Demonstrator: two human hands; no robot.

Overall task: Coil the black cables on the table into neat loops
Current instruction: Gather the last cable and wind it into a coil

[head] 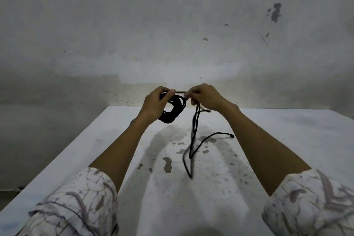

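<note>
Two hands are raised over the far half of the table (287, 130). At 11 o'clock from the table's middle, the left hand (155, 103) grips a coil (173, 110) of black cable, fingers curled round the stacked loops, thumb on top. Just beside it at 12 o'clock, the right hand (206, 96) pinches the loose cable (193, 140), which hangs down to the tabletop and bends toward 6 o'clock. Its plug end (231, 136) points to 3 o'clock. Patterned sleeves (76, 207) cover both upper arms.
</note>
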